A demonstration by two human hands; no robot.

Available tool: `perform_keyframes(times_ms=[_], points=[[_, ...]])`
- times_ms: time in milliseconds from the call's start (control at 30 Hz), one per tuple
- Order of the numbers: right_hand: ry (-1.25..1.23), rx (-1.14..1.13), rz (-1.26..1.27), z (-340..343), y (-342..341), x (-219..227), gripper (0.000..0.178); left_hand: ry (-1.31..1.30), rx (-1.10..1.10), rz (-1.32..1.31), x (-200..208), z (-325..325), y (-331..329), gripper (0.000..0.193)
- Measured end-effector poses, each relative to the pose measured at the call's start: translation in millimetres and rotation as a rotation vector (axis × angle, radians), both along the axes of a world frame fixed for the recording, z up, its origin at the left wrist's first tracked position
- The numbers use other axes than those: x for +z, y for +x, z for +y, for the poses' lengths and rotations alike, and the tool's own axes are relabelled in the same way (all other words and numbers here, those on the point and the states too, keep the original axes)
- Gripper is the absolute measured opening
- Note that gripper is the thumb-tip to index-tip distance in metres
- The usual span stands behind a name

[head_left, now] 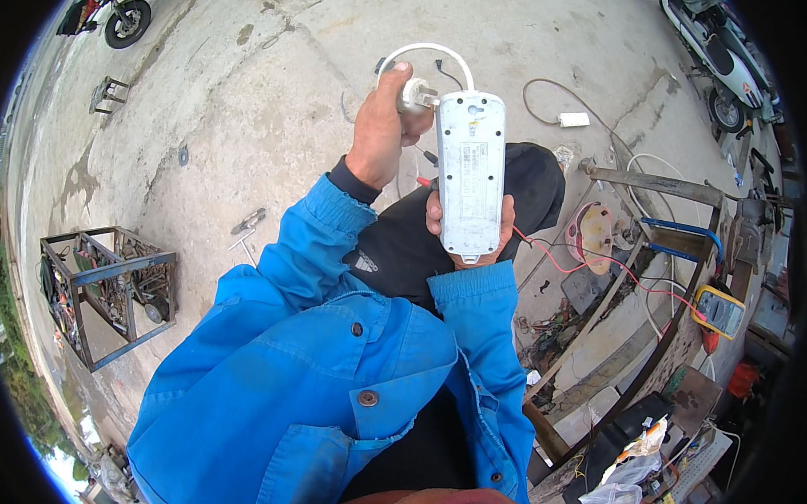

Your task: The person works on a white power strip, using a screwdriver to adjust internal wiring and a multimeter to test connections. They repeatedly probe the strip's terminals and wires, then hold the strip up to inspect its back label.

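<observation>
A white plug (418,94) with metal prongs is pinched in the fingers of my left hand (377,131). From it a white cord (427,47) arches over to the top end of a white power strip (469,179). That strip stands lengthwise in my right hand (433,213), its scuffed back with screws and a label facing me. A red test probe (425,183) pokes out by my right fingers, and a black probe tip (430,157) shows just above it. Red and black leads run right to a yellow multimeter (720,312).
A wooden and metal frame (655,183) stands at the right, beside cluttered tools. A metal rack of parts (123,273) is at the left. On the concrete lie a small white block with a cable (573,120) and a T-handled tool (244,238). A scooter (726,59) is parked far right.
</observation>
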State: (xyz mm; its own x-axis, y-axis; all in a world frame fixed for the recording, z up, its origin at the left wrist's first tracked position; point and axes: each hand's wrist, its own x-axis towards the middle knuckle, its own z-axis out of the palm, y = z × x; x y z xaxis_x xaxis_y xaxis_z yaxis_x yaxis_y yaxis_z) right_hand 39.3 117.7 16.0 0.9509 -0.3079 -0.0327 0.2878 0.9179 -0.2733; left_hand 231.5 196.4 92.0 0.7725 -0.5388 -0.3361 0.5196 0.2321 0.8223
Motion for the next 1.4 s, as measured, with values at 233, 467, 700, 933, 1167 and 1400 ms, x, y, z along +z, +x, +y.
perform_keyframes(times_ms=[233, 467, 700, 933, 1167, 1400], points=[[-0.019, -0.002, 0.025, -0.2, 0.1, -1.0, 0.110, -0.001, -0.027, -0.001, 0.6, 1.0, 0.4, 0.043], [-0.014, -0.002, 0.006, 0.6, 0.2, -1.0, 0.110, 0.000, -0.003, -0.011, -0.4, -0.9, -2.1, 0.042], [-0.015, -0.004, -0.014, 0.2, -0.3, -2.2, 0.109, 0.002, -0.084, -0.023, -0.1, -0.1, -0.4, 0.049], [0.071, -0.038, -0.018, 1.9, 1.0, 0.4, 0.106, -0.025, -0.018, -0.254, 7.5, -12.6, -14.3, 0.055], [0.070, 0.022, -0.045, -3.6, -3.7, -6.0, 0.106, 0.044, -0.074, -0.390, 7.9, -16.5, -25.4, 0.045], [0.028, -0.003, -0.021, -3.7, -8.3, -9.1, 0.102, 0.122, -0.091, -0.448, 9.3, -18.3, -30.7, 0.047]])
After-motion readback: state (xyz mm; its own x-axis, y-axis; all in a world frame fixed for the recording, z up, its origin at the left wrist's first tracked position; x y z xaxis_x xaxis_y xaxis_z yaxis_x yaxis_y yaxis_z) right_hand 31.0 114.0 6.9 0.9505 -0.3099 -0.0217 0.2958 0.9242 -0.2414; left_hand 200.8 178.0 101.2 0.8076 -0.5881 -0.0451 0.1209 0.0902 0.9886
